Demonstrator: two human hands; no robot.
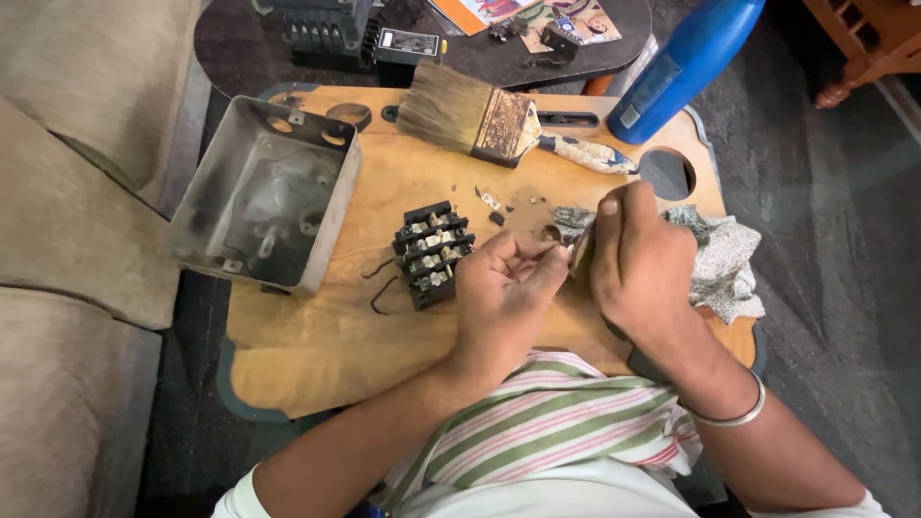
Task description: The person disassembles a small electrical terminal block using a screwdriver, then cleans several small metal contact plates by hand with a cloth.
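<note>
My left hand (504, 293) and my right hand (638, 259) meet over a wooden board (326, 336) on my lap. Both pinch a small metal piece (578, 251) between the fingertips; it is mostly hidden by the fingers. A black terminal block (432, 252) with metal contacts lies just left of my left hand, with thin black wires beside it. A patterned rag (724, 259) lies under and right of my right hand.
An open grey metal box (264, 197) sits on the board's left end. A wide worn paintbrush (499, 120) lies along the far edge, a blue bottle (686, 62) beyond it. Dark electrical parts stand on a round table (240, 38). Sofa cushions (67, 221) are at left.
</note>
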